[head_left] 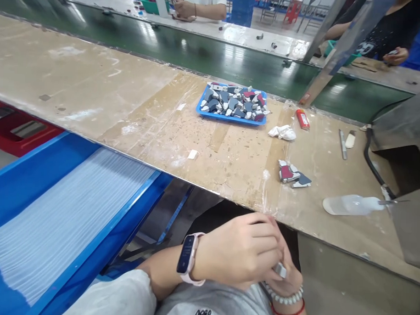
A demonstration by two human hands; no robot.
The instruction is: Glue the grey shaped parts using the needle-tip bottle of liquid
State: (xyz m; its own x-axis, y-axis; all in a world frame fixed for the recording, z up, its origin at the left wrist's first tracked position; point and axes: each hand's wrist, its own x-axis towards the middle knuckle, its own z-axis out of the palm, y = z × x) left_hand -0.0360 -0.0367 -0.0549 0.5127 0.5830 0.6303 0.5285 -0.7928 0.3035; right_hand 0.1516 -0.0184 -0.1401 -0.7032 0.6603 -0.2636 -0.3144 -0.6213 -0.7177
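My left hand (239, 250), with a watch on its wrist, is closed in front of my body, below the table's front edge. It lies over my right hand (289, 268), which wears a beaded bracelet and a red string. A small whitish-grey piece (280, 270) shows between the two hands; most of it is hidden by the fingers. On the table above them lie a few red, grey and white pieces (288, 173). Farther back, a blue tray (228, 118) is filled with several similar pieces.
A clear bottle (351, 205) lies on its side at the right, near a metal machine (404, 123). Behind are a red lighter (302, 119), crumpled white tissue (282, 132) and a thin tool (343, 144). A green conveyor (200, 51) runs behind; people work across it. A blue rack stands left.
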